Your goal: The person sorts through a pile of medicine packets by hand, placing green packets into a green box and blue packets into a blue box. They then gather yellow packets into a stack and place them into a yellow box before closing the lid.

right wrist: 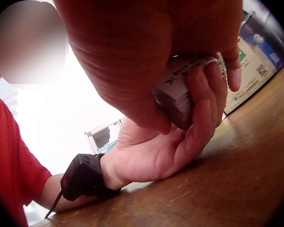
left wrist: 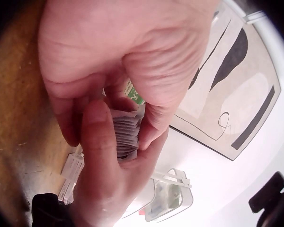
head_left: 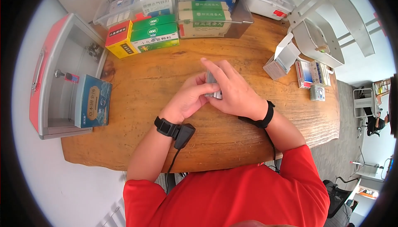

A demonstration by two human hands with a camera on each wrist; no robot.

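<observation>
Both hands meet over the middle of the wooden table around a stack of thin printed packets (head_left: pixel 214 95). My left hand (head_left: pixel 189 97) grips the stack from the left, its thumb across the near side. From the right, my right hand (head_left: pixel 240 92) holds it as well, fingers reaching over the top. In the left wrist view the packets (left wrist: pixel 126 135) show as many grey, layered edges between the fingers. A white face with dark print tops the stack (right wrist: pixel 175 90) in the right wrist view. Much of it is hidden by the fingers.
An open white carton (head_left: pixel 280 65) stands right of the hands, beside small medicine boxes (head_left: pixel 304 74). Green and yellow boxes (head_left: pixel 153 32) and a clear bin (head_left: pixel 244 17) line the back. On the left are a metal cabinet (head_left: pixel 62 98) and a blue box (head_left: pixel 95 102).
</observation>
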